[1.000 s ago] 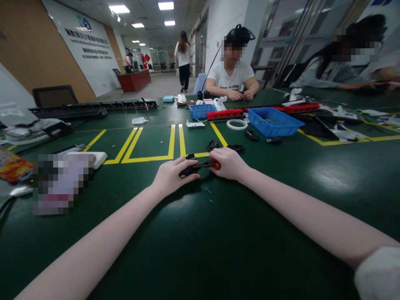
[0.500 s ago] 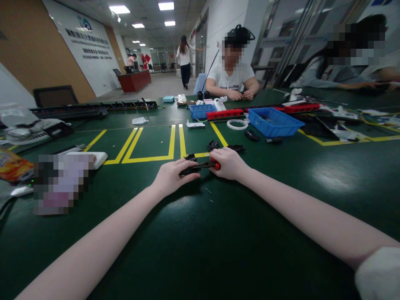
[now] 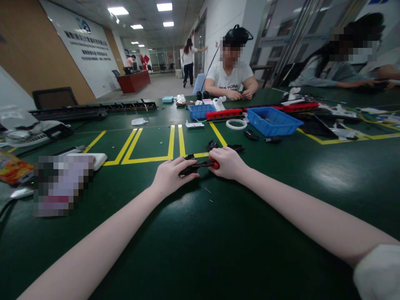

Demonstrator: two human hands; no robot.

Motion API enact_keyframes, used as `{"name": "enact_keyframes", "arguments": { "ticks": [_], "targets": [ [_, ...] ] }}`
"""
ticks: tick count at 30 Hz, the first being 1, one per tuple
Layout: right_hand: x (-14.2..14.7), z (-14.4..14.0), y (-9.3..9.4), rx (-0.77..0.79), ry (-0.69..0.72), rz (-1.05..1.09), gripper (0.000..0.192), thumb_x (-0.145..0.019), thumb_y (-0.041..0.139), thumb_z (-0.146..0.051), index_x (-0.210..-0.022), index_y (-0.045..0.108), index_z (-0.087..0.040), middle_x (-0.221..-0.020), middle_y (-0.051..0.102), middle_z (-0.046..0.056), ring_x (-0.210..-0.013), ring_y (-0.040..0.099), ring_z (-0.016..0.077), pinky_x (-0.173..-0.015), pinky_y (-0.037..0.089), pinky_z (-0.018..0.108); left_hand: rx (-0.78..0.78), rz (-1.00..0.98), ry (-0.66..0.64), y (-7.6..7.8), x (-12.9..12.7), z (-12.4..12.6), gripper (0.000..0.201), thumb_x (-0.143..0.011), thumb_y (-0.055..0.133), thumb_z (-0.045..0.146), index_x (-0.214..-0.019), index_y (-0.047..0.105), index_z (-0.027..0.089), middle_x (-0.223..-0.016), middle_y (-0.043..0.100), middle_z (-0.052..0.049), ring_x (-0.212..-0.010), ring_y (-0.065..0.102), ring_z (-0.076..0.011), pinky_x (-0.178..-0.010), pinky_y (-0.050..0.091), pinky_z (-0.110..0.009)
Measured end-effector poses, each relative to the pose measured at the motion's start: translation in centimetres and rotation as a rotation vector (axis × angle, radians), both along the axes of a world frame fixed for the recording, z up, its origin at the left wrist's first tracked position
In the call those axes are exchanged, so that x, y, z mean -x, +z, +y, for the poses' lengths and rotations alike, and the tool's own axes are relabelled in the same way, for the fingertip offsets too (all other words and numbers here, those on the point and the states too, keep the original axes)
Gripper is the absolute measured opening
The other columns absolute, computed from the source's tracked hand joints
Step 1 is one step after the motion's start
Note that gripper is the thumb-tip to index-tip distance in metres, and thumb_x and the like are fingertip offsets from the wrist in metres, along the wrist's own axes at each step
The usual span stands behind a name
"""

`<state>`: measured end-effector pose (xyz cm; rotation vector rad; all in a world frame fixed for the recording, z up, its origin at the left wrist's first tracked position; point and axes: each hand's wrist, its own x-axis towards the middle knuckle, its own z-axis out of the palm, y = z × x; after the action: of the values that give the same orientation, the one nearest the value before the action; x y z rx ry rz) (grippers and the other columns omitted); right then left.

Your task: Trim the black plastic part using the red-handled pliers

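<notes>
In my right hand (image 3: 229,162) is a pair of pliers (image 3: 204,164) with red handles; the fingers are wrapped round the grips. The dark jaws point left and reach the small black part (image 3: 189,168) that my left hand (image 3: 170,175) pinches between thumb and fingers. Most of that part is covered by the fingers, so its kind does not show. Just beyond my right hand lie a black cable bundle (image 3: 212,144) and a long black piece (image 3: 236,148). Two thin metal pins (image 3: 208,190) rest on the green table below the pliers.
Across the table (image 3: 200,250) stand a large blue bin (image 3: 273,123) and a smaller blue bin (image 3: 200,111). A white tape roll (image 3: 236,124) lies nearby. At left are a phone-like slab (image 3: 64,183) and a snack bag (image 3: 14,166). A person (image 3: 231,75) sits opposite.
Both hands keep nearly the same pose, with the pliers still at the black part. In the background, a walking person has shifted slightly right. The view has moved a little.
</notes>
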<state>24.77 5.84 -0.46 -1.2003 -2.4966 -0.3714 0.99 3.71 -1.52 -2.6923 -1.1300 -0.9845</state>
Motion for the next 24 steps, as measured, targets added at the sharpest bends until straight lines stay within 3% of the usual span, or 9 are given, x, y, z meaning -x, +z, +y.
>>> {"name": "enact_keyframes", "arguments": {
  "ticks": [8, 24],
  "targets": [
    [0.14, -0.08, 0.06, 0.020, -0.037, -0.002, 0.015, -0.073, 0.057, -0.030, -0.081, 0.055, -0.018, -0.086, 0.065, 0.009, -0.082, 0.058, 0.0229, -0.074, 0.034, 0.032, 0.022, -0.035, 0.003, -0.10, -0.09, 0.08, 0.039, -0.083, 0.064, 0.047, -0.115, 0.063, 0.025, -0.097, 0.067, -0.003, -0.075, 0.063, -0.0142, -0.066, 0.048, -0.024],
    [0.14, 0.16, -0.20, 0.085, -0.112, -0.012, 0.017, -0.077, 0.056, -0.033, -0.081, 0.055, -0.017, -0.085, 0.065, 0.008, -0.080, 0.059, 0.0217, -0.072, 0.033, 0.031, -0.009, 0.004, 0.013, 0.11, -0.02, 0.02, 0.037, -0.090, 0.054, 0.043, -0.123, 0.059, 0.026, -0.094, 0.063, -0.002, -0.060, 0.052, -0.0077, -0.057, 0.041, -0.020]
  ]
}}
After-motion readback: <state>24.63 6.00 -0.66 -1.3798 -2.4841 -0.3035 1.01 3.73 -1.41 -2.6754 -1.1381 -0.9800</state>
